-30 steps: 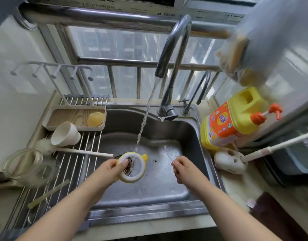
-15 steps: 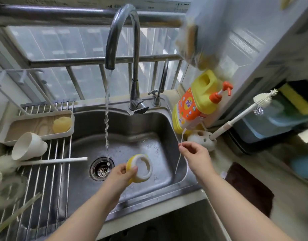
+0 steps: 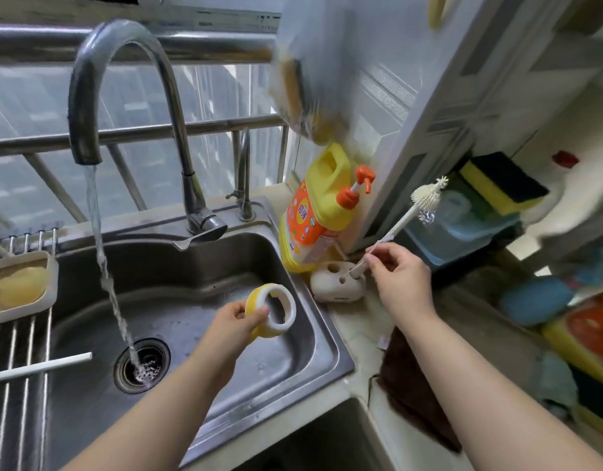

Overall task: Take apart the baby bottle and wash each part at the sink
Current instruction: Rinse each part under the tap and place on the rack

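My left hand (image 3: 230,326) grips the yellow and white bottle collar ring (image 3: 271,309) above the right half of the steel sink (image 3: 293,365). My right hand (image 3: 400,280) pinches the stem of a thin white brush (image 3: 410,214) that stands tilted in a white holder (image 3: 337,283) on the counter right of the sink. The brush head points up and to the right. Water runs from the faucet (image 3: 130,96) into the drain (image 3: 142,365), well left of the ring.
A yellow detergent bottle (image 3: 313,212) with an orange pump stands behind the holder. A drying rack (image 3: 18,351) on the left carries a beige tray (image 3: 21,283) and a white stick (image 3: 38,367). Sponges and containers crowd the shelf at right; a dark cloth (image 3: 412,379) lies on the counter.
My left hand carried the ring out of the water stream to the right. My right hand moved from over the sink to the counter and took hold of the brush stem.
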`<action>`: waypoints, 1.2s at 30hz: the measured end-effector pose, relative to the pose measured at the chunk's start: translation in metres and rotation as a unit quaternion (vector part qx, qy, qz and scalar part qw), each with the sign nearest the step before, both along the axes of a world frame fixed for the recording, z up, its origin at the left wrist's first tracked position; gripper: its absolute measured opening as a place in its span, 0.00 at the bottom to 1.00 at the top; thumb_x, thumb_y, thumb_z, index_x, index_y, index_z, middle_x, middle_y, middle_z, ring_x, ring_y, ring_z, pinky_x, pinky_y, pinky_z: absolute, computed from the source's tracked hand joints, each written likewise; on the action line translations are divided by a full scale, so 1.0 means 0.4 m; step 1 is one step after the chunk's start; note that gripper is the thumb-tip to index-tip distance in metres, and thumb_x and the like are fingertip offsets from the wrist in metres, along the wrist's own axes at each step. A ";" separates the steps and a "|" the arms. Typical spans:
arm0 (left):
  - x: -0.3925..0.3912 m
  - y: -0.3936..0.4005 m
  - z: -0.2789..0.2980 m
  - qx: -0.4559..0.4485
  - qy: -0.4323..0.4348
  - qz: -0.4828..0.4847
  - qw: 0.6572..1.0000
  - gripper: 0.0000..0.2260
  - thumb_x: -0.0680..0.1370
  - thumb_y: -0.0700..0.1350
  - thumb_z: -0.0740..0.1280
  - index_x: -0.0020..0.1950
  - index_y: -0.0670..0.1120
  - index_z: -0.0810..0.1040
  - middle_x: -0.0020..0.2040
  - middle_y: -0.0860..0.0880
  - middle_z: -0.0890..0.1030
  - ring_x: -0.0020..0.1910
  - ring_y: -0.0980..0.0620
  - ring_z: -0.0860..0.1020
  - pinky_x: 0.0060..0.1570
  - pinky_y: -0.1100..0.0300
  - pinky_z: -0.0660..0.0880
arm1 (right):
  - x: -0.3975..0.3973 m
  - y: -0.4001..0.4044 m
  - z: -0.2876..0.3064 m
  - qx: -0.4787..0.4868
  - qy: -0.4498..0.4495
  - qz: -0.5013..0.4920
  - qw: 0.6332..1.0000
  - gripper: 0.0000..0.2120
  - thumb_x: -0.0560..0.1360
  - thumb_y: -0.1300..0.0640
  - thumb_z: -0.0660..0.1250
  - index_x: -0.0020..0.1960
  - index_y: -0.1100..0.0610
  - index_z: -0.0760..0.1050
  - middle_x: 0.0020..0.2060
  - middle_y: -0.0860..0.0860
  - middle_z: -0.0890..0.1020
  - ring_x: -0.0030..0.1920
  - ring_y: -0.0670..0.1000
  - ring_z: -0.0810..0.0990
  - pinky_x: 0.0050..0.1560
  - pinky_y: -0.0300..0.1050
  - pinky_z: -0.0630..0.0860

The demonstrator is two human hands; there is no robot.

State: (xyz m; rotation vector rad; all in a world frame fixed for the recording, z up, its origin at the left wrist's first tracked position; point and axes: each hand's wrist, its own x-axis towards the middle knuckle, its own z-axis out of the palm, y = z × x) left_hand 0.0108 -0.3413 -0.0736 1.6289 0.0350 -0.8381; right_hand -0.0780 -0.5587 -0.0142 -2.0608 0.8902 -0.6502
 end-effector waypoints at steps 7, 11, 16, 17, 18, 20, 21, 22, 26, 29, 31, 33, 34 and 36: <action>0.008 -0.002 -0.012 0.010 0.006 0.007 1.000 0.09 0.77 0.45 0.67 0.51 0.40 0.78 0.41 0.45 0.77 0.37 0.51 0.72 0.37 0.61 0.66 | 0.021 -0.019 -0.022 0.001 0.057 0.009 0.998 0.04 0.73 0.60 0.69 0.42 0.54 0.80 0.32 0.46 0.82 0.37 0.46 0.81 0.45 0.38 0.74; 0.014 0.022 -0.013 0.009 0.020 0.023 1.000 0.08 0.76 0.46 0.68 0.51 0.42 0.79 0.42 0.45 0.78 0.39 0.51 0.72 0.38 0.60 0.67 | 0.033 -0.011 -0.070 0.037 0.123 -0.011 0.992 0.04 0.74 0.57 0.68 0.44 0.56 0.81 0.36 0.52 0.83 0.41 0.50 0.81 0.46 0.41 0.76; 0.007 0.072 -0.014 0.010 0.036 0.040 0.998 0.09 0.77 0.45 0.67 0.52 0.40 0.78 0.38 0.47 0.76 0.35 0.53 0.71 0.36 0.61 0.64 | 0.002 0.029 -0.091 0.082 0.214 -0.001 0.973 0.08 0.75 0.51 0.69 0.41 0.54 0.79 0.31 0.48 0.82 0.36 0.45 0.80 0.37 0.42 0.73; 0.003 0.087 -0.013 0.010 0.041 0.045 0.998 0.08 0.77 0.45 0.67 0.51 0.41 0.78 0.37 0.48 0.76 0.34 0.53 0.70 0.35 0.61 0.64 | -0.007 0.043 -0.098 0.092 0.235 0.008 0.967 0.09 0.74 0.51 0.69 0.38 0.54 0.78 0.30 0.49 0.82 0.36 0.47 0.80 0.39 0.43 0.75; -0.002 0.103 -0.015 0.010 0.045 0.051 0.998 0.08 0.77 0.45 0.67 0.51 0.41 0.78 0.36 0.49 0.76 0.33 0.54 0.70 0.35 0.61 0.63 | -0.014 0.062 -0.105 0.105 0.261 0.027 0.959 0.10 0.74 0.52 0.70 0.36 0.55 0.79 0.29 0.50 0.82 0.35 0.49 0.81 0.41 0.44 0.77; -0.014 0.140 -0.014 0.006 0.052 0.063 0.997 0.06 0.77 0.44 0.67 0.49 0.42 0.78 0.35 0.50 0.75 0.32 0.55 0.70 0.34 0.61 0.64 | -0.014 0.113 -0.120 0.126 0.311 0.091 0.938 0.11 0.74 0.54 0.69 0.35 0.56 0.79 0.29 0.50 0.82 0.33 0.48 0.81 0.38 0.43 0.78; -0.021 0.162 -0.013 0.004 0.057 0.071 0.996 0.06 0.77 0.44 0.67 0.48 0.42 0.77 0.34 0.50 0.75 0.31 0.55 0.70 0.34 0.61 0.64 | -0.004 0.145 -0.125 0.127 0.322 0.128 0.929 0.10 0.74 0.55 0.69 0.36 0.57 0.79 0.29 0.50 0.82 0.30 0.46 0.80 0.36 0.39 0.77; -0.026 0.185 -0.012 0.005 0.060 0.080 0.995 0.05 0.77 0.45 0.68 0.47 0.43 0.77 0.34 0.51 0.75 0.31 0.56 0.70 0.34 0.62 0.64 | 0.013 0.181 -0.127 0.119 0.317 0.164 0.926 0.09 0.74 0.56 0.70 0.36 0.57 0.79 0.27 0.50 0.81 0.27 0.43 0.78 0.34 0.36 0.76; -0.038 0.300 -0.004 0.003 0.054 0.147 0.988 0.04 0.77 0.43 0.67 0.44 0.43 0.77 0.35 0.49 0.73 0.31 0.56 0.69 0.32 0.65 0.64 | 0.113 0.341 -0.098 0.082 0.284 0.287 0.911 0.08 0.74 0.58 0.69 0.36 0.55 0.77 0.27 0.48 0.80 0.23 0.39 0.76 0.27 0.30 0.71; -0.043 0.378 0.002 0.012 0.044 0.191 0.980 0.07 0.77 0.44 0.67 0.48 0.40 0.79 0.40 0.45 0.75 0.38 0.53 0.71 0.35 0.64 0.65 | 0.162 0.453 -0.087 0.007 0.273 0.352 0.895 0.13 0.75 0.54 0.66 0.35 0.60 0.76 0.31 0.55 0.81 0.31 0.50 0.79 0.37 0.44 0.76; -0.050 0.421 0.004 0.021 0.048 0.222 0.974 0.08 0.77 0.44 0.68 0.52 0.41 0.79 0.44 0.45 0.78 0.41 0.52 0.74 0.37 0.64 0.68 | 0.182 0.504 -0.094 -0.038 0.269 0.353 0.895 0.16 0.75 0.53 0.64 0.34 0.62 0.73 0.31 0.57 0.80 0.33 0.55 0.76 0.37 0.48 0.73; -0.056 0.453 0.004 0.027 0.046 0.240 0.969 0.08 0.76 0.44 0.68 0.52 0.41 0.79 0.44 0.46 0.79 0.41 0.53 0.75 0.39 0.63 0.69 | 0.207 0.524 -0.111 -0.030 0.275 0.344 0.897 0.15 0.77 0.53 0.63 0.34 0.59 0.74 0.31 0.54 0.80 0.34 0.51 0.76 0.38 0.47 0.73; -0.060 0.466 0.002 0.031 0.043 0.247 0.968 0.08 0.76 0.45 0.68 0.51 0.41 0.79 0.44 0.46 0.80 0.41 0.52 0.75 0.40 0.62 0.69 | 0.225 0.523 -0.123 -0.014 0.282 0.342 0.896 0.12 0.77 0.53 0.63 0.38 0.57 0.77 0.33 0.52 0.81 0.36 0.51 0.79 0.42 0.48 0.77; -0.069 0.483 0.000 0.036 0.045 0.267 0.962 0.06 0.76 0.46 0.69 0.49 0.45 0.79 0.46 0.47 0.81 0.43 0.53 0.77 0.41 0.62 0.69 | 0.274 0.510 -0.147 0.028 0.293 0.365 0.883 0.07 0.77 0.54 0.64 0.50 0.55 0.79 0.38 0.49 0.83 0.42 0.49 0.81 0.51 0.51 0.78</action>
